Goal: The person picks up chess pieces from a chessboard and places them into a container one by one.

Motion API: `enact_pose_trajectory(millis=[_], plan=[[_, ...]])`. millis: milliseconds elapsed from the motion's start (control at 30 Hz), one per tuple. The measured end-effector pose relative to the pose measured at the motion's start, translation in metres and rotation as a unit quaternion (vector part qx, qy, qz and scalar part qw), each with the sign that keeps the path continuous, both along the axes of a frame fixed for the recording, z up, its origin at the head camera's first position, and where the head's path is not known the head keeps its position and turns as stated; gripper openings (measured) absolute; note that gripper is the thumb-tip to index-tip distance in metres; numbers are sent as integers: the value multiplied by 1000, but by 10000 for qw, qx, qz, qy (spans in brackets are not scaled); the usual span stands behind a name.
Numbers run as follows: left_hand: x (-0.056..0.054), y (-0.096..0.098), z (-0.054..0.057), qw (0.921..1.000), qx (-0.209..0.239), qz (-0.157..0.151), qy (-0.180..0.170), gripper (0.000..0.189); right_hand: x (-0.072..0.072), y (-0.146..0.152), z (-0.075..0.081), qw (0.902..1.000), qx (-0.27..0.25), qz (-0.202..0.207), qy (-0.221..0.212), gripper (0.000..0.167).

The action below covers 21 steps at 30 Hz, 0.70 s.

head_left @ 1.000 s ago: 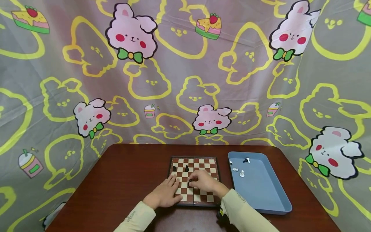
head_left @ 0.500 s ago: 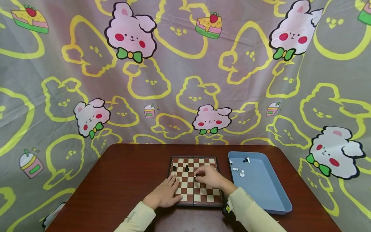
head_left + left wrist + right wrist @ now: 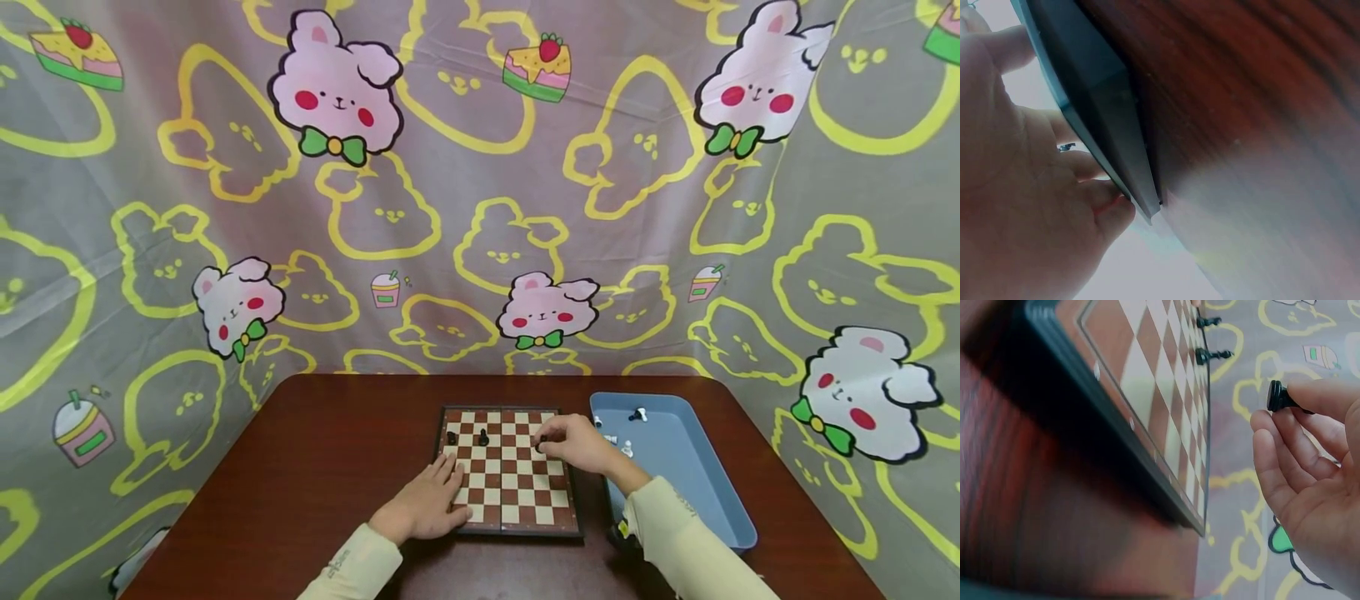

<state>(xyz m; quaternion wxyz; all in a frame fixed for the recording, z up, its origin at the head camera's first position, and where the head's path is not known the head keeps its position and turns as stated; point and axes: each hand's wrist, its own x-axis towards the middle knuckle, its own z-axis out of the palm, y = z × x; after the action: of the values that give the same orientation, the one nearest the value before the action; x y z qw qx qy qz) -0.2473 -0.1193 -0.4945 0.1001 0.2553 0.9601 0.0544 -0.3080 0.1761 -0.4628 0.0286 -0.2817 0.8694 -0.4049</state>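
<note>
My right hand (image 3: 581, 442) pinches a black chess piece (image 3: 1277, 397) between thumb and fingers. In the right wrist view the piece's round base faces the chessboard (image 3: 1175, 419) and shows apart from it; its upper part is hidden by the fingers. My left hand (image 3: 423, 502) lies with extended fingers on the left edge of the chessboard (image 3: 517, 500), and the left wrist view shows those fingers (image 3: 1113, 215) along the dark rim. Two black chess pieces stand on the far left part of the board, one near the corner (image 3: 452, 437) and the other (image 3: 483, 437) to its right.
A blue tray (image 3: 705, 475) sits right of the board, partly behind my right forearm. Inside it lie several pieces, among them a white one (image 3: 627, 448) and a black one (image 3: 635, 415). The brown table (image 3: 322, 450) ends at a patterned curtain (image 3: 450, 333).
My right hand has moved right and away across the board, carrying the black chess piece from near the middle to the right side. The left hand stays on the board's left edge.
</note>
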Motion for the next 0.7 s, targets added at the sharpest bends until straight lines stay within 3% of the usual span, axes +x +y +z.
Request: enact_pose_trajectory(millis=[133, 433, 700], plan=[[0, 0, 0, 10000, -7, 16, -2, 76, -1, 13, 7, 10000, 16, -91, 0, 16], [1, -1, 1, 10000, -22, -27, 17, 75, -5, 47, 26, 9970, 80, -753, -156, 13], [1, -2, 0, 10000, -25, -42, -5, 75, -10, 80, 33, 9937, -98, -1095, -201, 16]])
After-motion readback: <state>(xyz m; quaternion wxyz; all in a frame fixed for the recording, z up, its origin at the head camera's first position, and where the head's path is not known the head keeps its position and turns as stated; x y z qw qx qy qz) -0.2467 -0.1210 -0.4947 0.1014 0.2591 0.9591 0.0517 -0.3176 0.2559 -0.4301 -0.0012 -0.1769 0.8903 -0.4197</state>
